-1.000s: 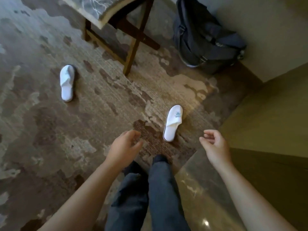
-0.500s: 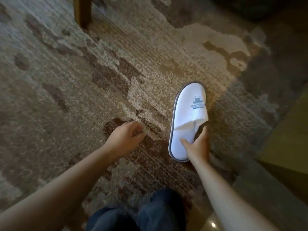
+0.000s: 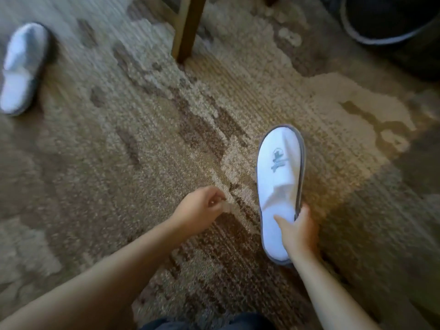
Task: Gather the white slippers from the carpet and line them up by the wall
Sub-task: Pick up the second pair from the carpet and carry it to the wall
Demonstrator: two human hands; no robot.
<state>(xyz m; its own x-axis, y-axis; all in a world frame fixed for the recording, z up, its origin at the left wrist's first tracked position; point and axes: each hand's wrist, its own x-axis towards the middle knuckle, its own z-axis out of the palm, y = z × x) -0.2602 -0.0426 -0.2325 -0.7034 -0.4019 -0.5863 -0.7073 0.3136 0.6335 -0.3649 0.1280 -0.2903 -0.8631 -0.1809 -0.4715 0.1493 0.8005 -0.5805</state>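
- Slipper (image 3: 278, 177) with the printed logo lies under the right hand (image 3: 298, 232), on the brown patterned carpet (image 3: 142, 151); its long axis runs almost straight away from the person, toe far, heel near.
- Right-hand grip is clasped on the heel end: thumb on the white insole, fingers curled round the grey outer edge. Whether the sole has left the carpet cannot be told.
- Left hand (image 3: 197, 210) hangs loosely curled just above the carpet, grasping nothing, beside the held slipper but apart from it.
- Second slipper (image 3: 21, 67) lies well apart at the far left, toe also pointing away, roughly parallel to the first.
- Left hand is the nearer one to that second slipper; the reach would go forward and to the left, past the wooden leg (image 3: 188, 27).
- Wall is not in view, so the lining-up spot cannot be placed.
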